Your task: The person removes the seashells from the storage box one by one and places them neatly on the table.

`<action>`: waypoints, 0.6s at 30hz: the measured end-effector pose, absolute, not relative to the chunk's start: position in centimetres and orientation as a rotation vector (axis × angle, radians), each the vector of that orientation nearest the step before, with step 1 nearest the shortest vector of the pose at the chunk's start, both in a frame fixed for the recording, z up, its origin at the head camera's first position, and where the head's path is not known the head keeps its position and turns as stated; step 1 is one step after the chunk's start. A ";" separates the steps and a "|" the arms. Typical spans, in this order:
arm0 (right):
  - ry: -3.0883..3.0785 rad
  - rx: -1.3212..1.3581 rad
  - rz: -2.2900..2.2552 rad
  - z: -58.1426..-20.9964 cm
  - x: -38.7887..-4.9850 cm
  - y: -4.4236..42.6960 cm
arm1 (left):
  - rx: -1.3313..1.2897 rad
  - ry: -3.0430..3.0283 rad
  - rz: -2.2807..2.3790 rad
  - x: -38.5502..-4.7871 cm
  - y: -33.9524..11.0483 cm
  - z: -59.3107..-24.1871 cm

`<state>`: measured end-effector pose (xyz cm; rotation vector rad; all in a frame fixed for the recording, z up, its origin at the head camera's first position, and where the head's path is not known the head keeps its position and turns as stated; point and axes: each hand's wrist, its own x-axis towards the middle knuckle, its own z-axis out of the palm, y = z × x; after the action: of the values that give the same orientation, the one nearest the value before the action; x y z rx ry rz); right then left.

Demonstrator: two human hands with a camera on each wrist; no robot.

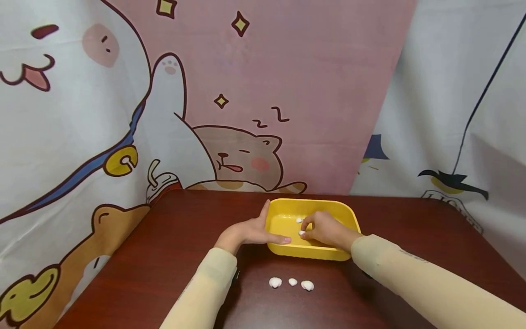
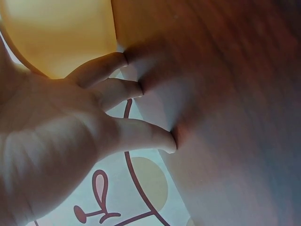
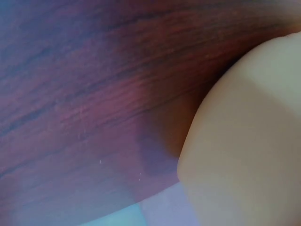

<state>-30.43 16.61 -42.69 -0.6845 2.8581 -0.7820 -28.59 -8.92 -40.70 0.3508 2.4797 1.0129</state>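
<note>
A yellow plastic basin (image 1: 283,250) stands on the table. At its left end my left hand (image 1: 255,230) rests against the rim, thumb laid over the near side and fingers spread straight. The left wrist view shows these fingers (image 2: 146,134) reaching down to the tabletop beside the basin wall (image 2: 70,33). Inside the basin, my right hand (image 1: 326,228) pinches a small white seashell (image 1: 302,233) between thumb and fingertips. Another white shell (image 1: 299,220) lies just behind it on the basin floor. The right wrist view has only the basin's outer wall (image 3: 249,141) and wood; the hand is hidden there.
Three white seashells lie in a row in front of the basin: a left one (image 1: 275,282), a smaller middle one (image 1: 292,282) and a right one (image 1: 307,285). The dark red-brown table (image 1: 176,256) ends at a cartoon-printed cloth (image 1: 320,91) behind and at the sides.
</note>
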 end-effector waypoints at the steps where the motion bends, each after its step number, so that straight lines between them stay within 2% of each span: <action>1: 2.869 -0.708 -0.765 -42.7 -30.5 16.6 | 0.348 2.479 1.015 -28.6 -8.9 -40.7; 7: 2.870 -0.770 -0.706 -42.8 -30.7 16.7 | 0.311 2.475 1.021 -28.3 -9.0 -41.0; 11: 2.842 -0.706 -0.772 -42.4 -30.4 17.4 | 0.315 2.459 1.028 -28.2 -8.9 -41.5; 18: 2.912 -0.700 -0.883 -37.8 -27.4 18.8 | 0.337 2.492 1.000 -28.6 -8.8 -40.8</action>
<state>-27.43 18.75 -37.81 -0.7002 2.9123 -0.8832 -28.60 -8.78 -40.77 0.3372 2.4925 1.0001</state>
